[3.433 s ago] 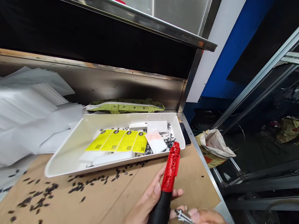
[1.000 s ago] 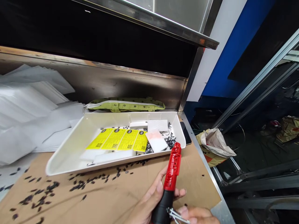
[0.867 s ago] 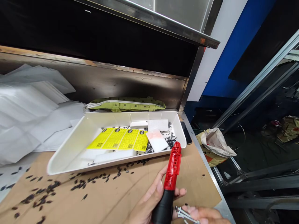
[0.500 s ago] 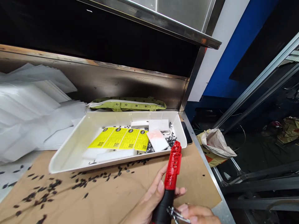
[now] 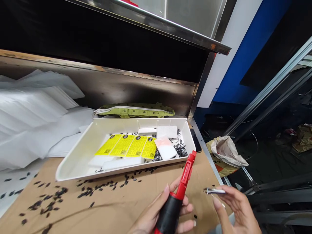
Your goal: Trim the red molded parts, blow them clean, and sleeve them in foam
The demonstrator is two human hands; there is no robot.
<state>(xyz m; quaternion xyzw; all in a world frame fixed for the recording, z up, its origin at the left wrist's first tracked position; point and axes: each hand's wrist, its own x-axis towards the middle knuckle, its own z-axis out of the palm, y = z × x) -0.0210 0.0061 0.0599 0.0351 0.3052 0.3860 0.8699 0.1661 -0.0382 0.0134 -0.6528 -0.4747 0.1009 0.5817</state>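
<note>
My left hand (image 5: 156, 208) is wrapped around the black grip of a red and black handheld tool part (image 5: 169, 208), whose narrow red end points up and away. To the right, my right hand (image 5: 237, 206) pinches small metal nail clippers (image 5: 214, 191) between thumb and fingers. The clippers' jaws point left toward the red part, with a gap between them. A small black bit (image 5: 195, 216) shows between the two hands. Beyond them stands a white tray (image 5: 73, 169) with yellow labels (image 5: 129, 146), white foam pieces (image 5: 165, 149) and black bits.
Many black bits (image 5: 50, 201) lie scattered on the brown cardboard (image 5: 117, 208). White foam sheets (image 5: 36, 120) are piled at left. A green zip pouch (image 5: 146, 112) and a phone (image 5: 195, 140) lie by the tray. A paper bag (image 5: 226, 152) stands past the table's right edge.
My right hand has moved the clippers up and right, away from the red and black part. The part has turned in my left hand, so its red end shows a narrower side.
</note>
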